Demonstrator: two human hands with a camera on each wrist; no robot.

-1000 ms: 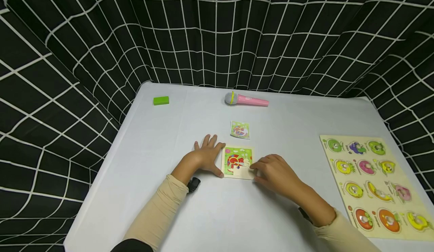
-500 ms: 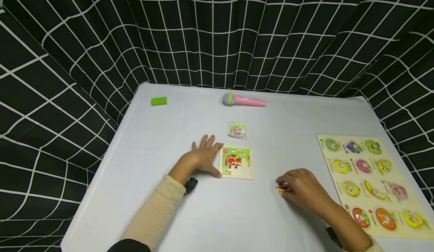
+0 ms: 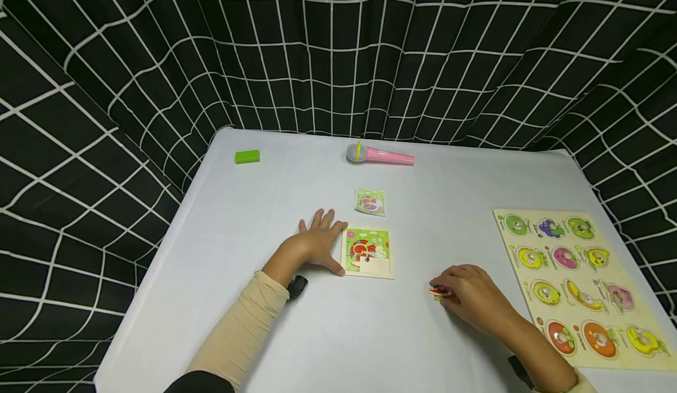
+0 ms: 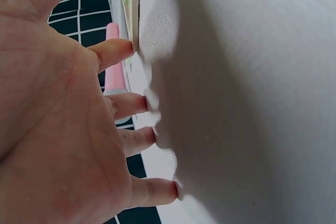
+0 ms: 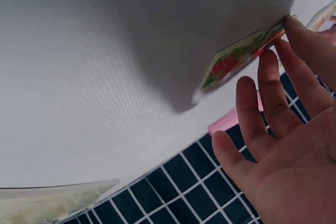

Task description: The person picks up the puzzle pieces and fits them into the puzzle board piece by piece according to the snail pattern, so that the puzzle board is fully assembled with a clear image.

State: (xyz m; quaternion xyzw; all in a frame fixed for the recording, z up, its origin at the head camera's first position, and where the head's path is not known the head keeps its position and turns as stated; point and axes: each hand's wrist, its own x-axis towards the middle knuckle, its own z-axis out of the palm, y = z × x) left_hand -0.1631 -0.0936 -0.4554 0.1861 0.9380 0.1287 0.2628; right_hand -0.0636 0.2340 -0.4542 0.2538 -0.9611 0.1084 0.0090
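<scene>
A small square wooden picture puzzle (image 3: 367,252) lies mid-table. It has a red, white and green picture, and its lower right part shows pale bare wood. My left hand (image 3: 315,245) rests at its left side with fingers spread; thumb and index finger touch the frame's edge (image 4: 135,14). To the right, my right hand (image 3: 473,295) pinches a red and green puzzle piece (image 3: 440,291) low over the table. In the right wrist view a red and green piece (image 5: 226,65) lies by the fingertips; whether it is the pinched one I cannot tell.
A small picture card (image 3: 370,201) lies behind the puzzle. Farther back are a pink toy microphone (image 3: 388,156) and a green block (image 3: 247,157). A large fruit peg board (image 3: 573,264) lies at the right. Black gridded cloth (image 3: 338,58) surrounds the white table (image 3: 296,334).
My right hand has moved from the puzzle's right edge to the right and nearer me, and now pinches a puzzle piece. My left hand stays at the frame.
</scene>
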